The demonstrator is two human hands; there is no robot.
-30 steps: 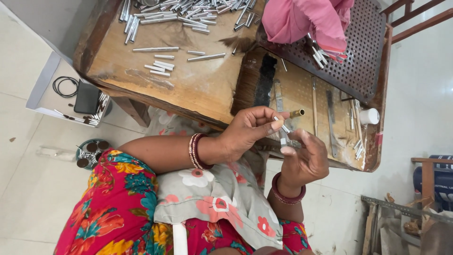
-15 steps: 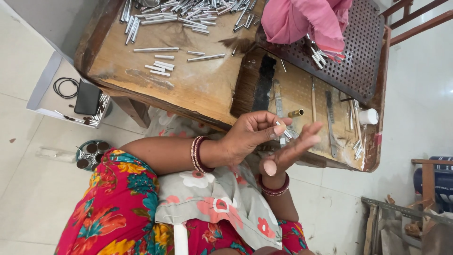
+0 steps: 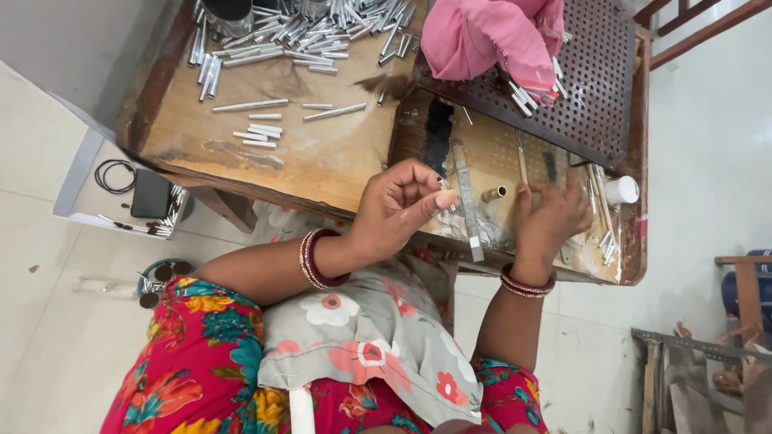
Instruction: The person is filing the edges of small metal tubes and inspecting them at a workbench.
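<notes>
Metal tube [image 3: 444, 184] pinched by left hand [image 3: 396, 210] | right hand [image 3: 548, 219] spread on bench [image 3: 322, 161]; ruler [image 3: 466, 197] between

Directly beyond the left hand [image 3: 400, 210] lies a bare stretch of the wooden table [image 3: 322, 157], open for a reach forward. Farther out on that side a few loose metal tubes [image 3: 259, 133] lie scattered, and past them a dense pile of metal tubes [image 3: 314, 28] bars the far edge. Between the two hands a steel ruler [image 3: 466, 197] lies lengthwise with a small brass ferrule [image 3: 493, 194] just beside it, so the gap there is narrow. Ahead of the right hand [image 3: 549, 219] the perforated metal sheet [image 3: 599, 88] and pink cloth [image 3: 490, 36] block the way; a white cap [image 3: 622, 190] stands just to its outer side.
</notes>
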